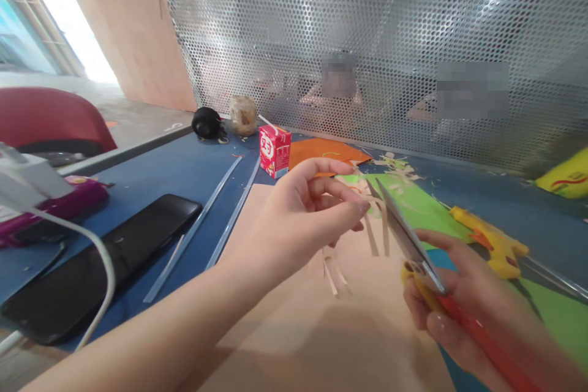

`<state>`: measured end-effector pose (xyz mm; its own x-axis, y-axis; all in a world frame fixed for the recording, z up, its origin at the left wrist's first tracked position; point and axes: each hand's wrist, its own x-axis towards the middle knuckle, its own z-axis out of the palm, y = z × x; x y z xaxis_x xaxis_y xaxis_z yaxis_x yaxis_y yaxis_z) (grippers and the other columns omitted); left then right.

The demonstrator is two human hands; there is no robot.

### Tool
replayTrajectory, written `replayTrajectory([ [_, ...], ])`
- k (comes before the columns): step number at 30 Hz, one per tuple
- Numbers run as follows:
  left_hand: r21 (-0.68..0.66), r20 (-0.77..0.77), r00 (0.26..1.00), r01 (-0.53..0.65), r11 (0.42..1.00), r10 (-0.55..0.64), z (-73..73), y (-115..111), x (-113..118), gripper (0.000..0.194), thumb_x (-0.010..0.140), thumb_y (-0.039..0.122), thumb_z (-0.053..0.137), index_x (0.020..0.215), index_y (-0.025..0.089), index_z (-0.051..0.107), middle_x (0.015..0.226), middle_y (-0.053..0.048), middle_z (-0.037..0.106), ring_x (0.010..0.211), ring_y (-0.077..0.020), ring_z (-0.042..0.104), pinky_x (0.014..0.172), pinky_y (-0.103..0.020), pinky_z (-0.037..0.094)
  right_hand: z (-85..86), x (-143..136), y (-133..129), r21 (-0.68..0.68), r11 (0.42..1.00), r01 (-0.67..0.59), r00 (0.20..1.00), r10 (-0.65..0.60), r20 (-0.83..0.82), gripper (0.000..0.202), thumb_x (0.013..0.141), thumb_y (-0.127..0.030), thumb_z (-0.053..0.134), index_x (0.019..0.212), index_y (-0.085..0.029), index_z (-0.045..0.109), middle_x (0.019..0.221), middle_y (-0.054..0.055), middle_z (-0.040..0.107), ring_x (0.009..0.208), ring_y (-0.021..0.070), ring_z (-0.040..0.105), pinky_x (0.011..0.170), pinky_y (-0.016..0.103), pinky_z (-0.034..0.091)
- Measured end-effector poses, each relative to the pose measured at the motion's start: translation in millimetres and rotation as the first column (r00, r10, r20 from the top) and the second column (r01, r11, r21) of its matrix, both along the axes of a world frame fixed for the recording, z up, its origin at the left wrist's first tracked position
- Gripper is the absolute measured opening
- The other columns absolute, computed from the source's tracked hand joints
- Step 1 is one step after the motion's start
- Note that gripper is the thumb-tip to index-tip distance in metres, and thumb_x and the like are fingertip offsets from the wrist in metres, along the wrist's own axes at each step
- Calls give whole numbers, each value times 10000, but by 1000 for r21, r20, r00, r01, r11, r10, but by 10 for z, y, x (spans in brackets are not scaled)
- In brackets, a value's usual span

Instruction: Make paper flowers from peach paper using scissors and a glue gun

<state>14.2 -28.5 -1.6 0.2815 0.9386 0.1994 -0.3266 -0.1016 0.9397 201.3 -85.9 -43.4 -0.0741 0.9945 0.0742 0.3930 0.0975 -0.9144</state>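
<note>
My left hand (303, 214) reaches in over the middle of the table, thumb and fingers pinched on a thin beige paper strip (384, 229) that bends over and hangs down. At the right, my right hand (468, 294) grips a pair of scissors (408, 233) with red and yellow handles. Their blades point up and left, slightly apart, close beside the strip. Whether a blade touches the paper I cannot tell. Below, a large beige sheet (335, 331) covers the table, with a few narrow strips (331, 278) on or above it.
A yellow glue gun (493, 242) lies right, by green paper (422, 202). Paper scraps (395, 164), orange paper (316, 153), a red drink carton (274, 152) and a jar (243, 115) sit behind. Left are clear glue sticks (195, 226), a black phone (105, 263) and a white cable (108, 269).
</note>
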Motion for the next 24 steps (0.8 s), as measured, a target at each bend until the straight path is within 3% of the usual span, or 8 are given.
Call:
replayTrajectory([
  [5,7,13,999,-48,999,48,6,-10,-12,216,715,149,623,899,194,519,656,42,572,559,-83,562,437,-178,383,41,-10,0,-38,998,40,998,-42,-56,567,691,-512,607,1149,-318,334,604,-34,530,485,143,489,459,257,394],
  [10,-7,38,999,-4,1000,4,20,-20,-13,223,715,156,631,903,187,514,652,44,563,542,-72,544,440,-177,376,61,-29,0,10,1000,30,999,-29,-30,516,727,-484,580,1148,-293,351,595,-30,520,500,154,491,478,272,400],
  [17,10,68,998,18,1000,-19,28,-20,-10,238,711,139,635,912,179,513,651,42,566,538,-65,538,447,-169,388,87,-48,-8,-45,997,63,998,-64,-13,484,707,-330,566,1139,-306,346,598,-39,512,497,147,485,478,262,399],
  [24,18,73,996,43,999,-44,5,-15,3,245,715,130,634,922,167,508,646,46,560,513,-47,525,453,-158,391,52,-38,-17,-3,999,42,999,-42,6,489,718,-361,555,1152,-320,334,596,-44,501,488,145,480,482,266,405],
])
